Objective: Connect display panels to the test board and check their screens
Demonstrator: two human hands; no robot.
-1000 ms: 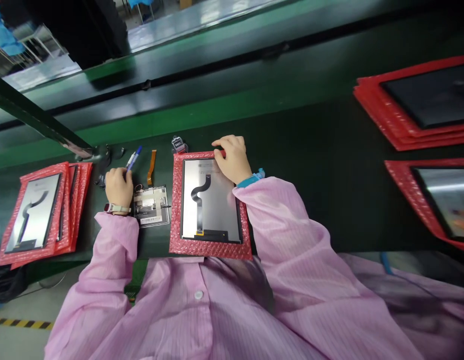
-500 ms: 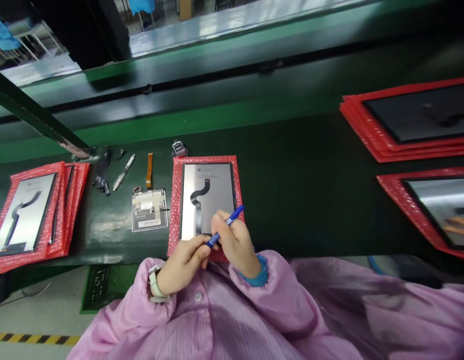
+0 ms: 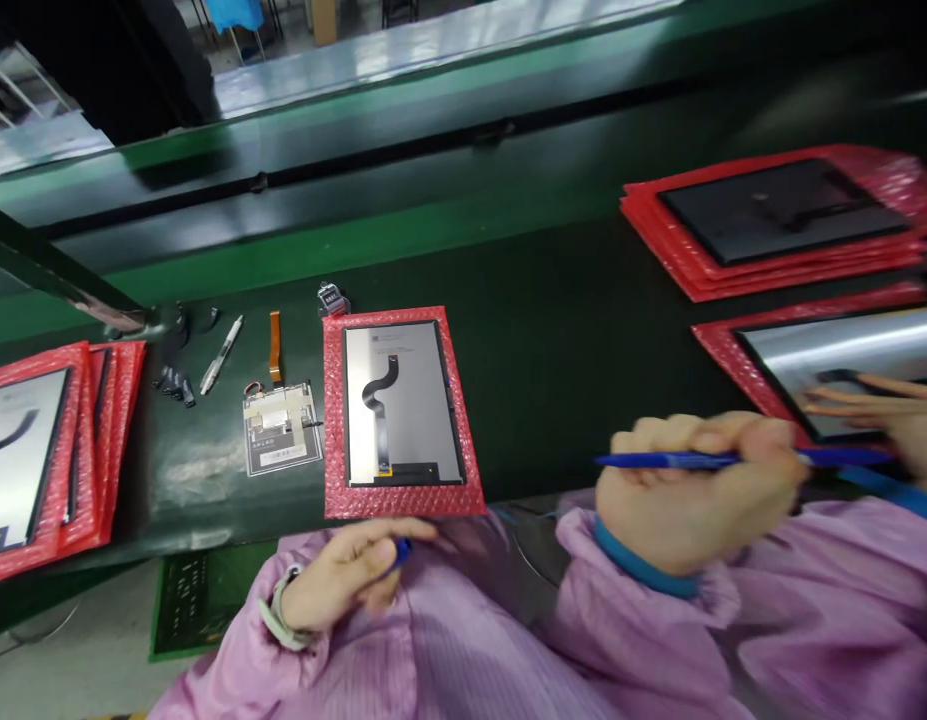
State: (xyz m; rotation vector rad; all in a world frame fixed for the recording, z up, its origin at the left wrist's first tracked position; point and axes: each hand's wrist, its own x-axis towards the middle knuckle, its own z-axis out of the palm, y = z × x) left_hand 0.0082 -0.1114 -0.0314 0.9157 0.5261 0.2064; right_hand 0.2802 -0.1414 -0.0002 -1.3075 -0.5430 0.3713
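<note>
My left hand (image 3: 350,572) is closed on a small blue pen cap (image 3: 403,549), just below the near edge of the bench. Out to the right, my right hand (image 3: 688,505) grips a blue pen (image 3: 647,461), held nearly level above the bench edge. In front of me lies a display panel (image 3: 425,400) with a curved black ribbon cable, face up on red bubble wrap (image 3: 403,503). Neither hand touches the panel. A small circuit board (image 3: 281,430) with an orange flex cable (image 3: 275,348) lies to its left.
Panels in red bubble wrap are stacked at the left (image 3: 73,465) and far right (image 3: 665,245). A co-worker's hand (image 3: 902,425) reaches over another panel (image 3: 868,350). A white pen (image 3: 221,355), black scraps (image 3: 174,383) and a metal counter (image 3: 332,300) lie on the bench.
The pen and cap have come apart. My right hand has swung right with the pen, while my left keeps the cap and has moved slightly down and left. The view has shifted right.
</note>
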